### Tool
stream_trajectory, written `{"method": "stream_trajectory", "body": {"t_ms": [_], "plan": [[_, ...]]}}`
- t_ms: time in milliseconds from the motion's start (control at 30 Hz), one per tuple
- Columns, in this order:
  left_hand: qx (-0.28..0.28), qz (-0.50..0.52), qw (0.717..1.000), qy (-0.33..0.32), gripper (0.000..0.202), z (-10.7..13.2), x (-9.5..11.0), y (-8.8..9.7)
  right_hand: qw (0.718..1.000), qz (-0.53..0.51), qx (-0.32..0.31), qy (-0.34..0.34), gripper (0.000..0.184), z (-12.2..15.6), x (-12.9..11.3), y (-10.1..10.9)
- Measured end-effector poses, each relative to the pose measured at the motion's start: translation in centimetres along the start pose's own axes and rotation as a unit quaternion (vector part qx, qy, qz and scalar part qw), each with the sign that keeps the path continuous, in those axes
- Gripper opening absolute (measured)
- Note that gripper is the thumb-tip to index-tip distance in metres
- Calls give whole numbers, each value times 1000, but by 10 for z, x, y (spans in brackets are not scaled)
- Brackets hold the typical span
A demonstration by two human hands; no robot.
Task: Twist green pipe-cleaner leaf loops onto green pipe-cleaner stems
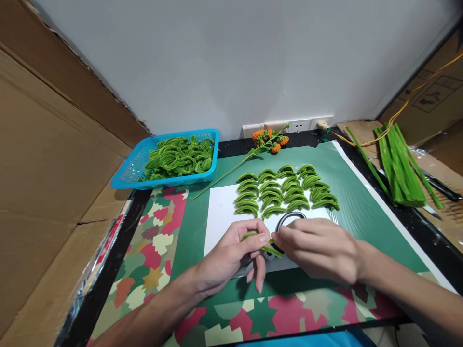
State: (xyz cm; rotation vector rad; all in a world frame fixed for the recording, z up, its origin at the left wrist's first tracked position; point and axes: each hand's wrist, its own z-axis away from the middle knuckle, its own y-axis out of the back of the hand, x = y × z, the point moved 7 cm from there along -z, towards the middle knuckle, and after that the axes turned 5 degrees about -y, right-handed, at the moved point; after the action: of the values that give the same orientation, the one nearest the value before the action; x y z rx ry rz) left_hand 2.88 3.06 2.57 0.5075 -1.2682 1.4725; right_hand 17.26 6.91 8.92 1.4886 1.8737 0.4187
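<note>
My left hand (231,255) and my right hand (318,248) meet over a white sheet (220,212), both pinching one green pipe cleaner piece (265,245). Under my right hand lies a pair of black-handled scissors (289,219), partly hidden. Just beyond the hands, several bent green pipe cleaner loops (285,190) lie in rows on the white sheet and the green cutting mat (347,193).
A blue basket (126,176) full of bent green loops stands at the back left. An orange-flowered green stem (267,140) lies near the wall sockets (298,125). A bundle of straight green pipe cleaners (400,166) lies at the right. Cardboard walls flank both sides.
</note>
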Motion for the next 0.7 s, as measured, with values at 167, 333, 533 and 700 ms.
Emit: {"method": "stream_trajectory", "body": {"t_ms": [167, 333, 533, 700], "plan": [[-12, 32, 999, 15, 31, -2, 0, -1, 979, 112, 22, 168, 22, 9, -17, 6], [71, -162, 978, -112, 32, 0, 13, 15, 999, 41, -1, -29, 22, -1, 10, 3], [131, -448, 813, -348, 13, 20, 32, 10, 882, -269, -59, -383, 27, 4, 47, -22], [123, -544, 695, -455, 19, 31, 37, 3, 763, -442, -76, -465, 42, 12, 50, -36]]}}
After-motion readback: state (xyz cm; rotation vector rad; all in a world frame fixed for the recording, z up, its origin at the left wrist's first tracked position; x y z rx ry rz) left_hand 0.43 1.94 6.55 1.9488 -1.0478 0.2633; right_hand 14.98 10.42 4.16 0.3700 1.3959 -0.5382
